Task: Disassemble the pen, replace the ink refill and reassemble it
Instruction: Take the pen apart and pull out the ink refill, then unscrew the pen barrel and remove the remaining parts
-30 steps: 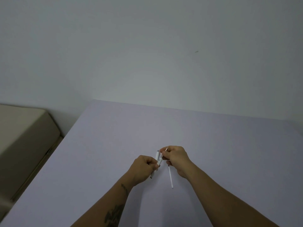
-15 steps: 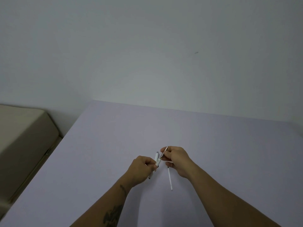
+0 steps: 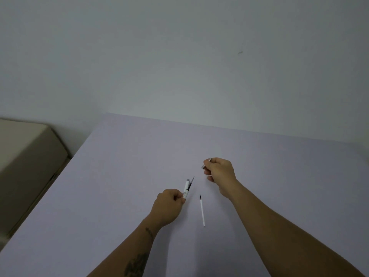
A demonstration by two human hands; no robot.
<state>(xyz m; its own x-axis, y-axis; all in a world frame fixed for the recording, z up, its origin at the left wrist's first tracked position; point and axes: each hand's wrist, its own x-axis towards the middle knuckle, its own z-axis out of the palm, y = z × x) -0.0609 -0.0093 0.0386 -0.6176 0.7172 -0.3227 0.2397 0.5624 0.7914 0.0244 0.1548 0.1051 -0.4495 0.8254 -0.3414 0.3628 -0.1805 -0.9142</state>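
My left hand (image 3: 169, 204) grips the white pen barrel (image 3: 186, 188) by its lower end, with a dark refill tip (image 3: 191, 181) sticking out beside the cap end. My right hand (image 3: 219, 170) is up and to the right, closed on a small silver pen tip piece (image 3: 206, 162) that shows at both ends of the fingers. A loose white ink refill (image 3: 202, 210) with a dark point lies on the table between the two hands, touched by neither.
The pale lilac table (image 3: 119, 176) runs back to a plain wall. A beige upholstered piece of furniture (image 3: 26, 160) stands off the table's left edge.
The hands were together at the pen; now my right hand has pulled away up and to the right with the silver tip piece, leaving the barrel in my left hand.
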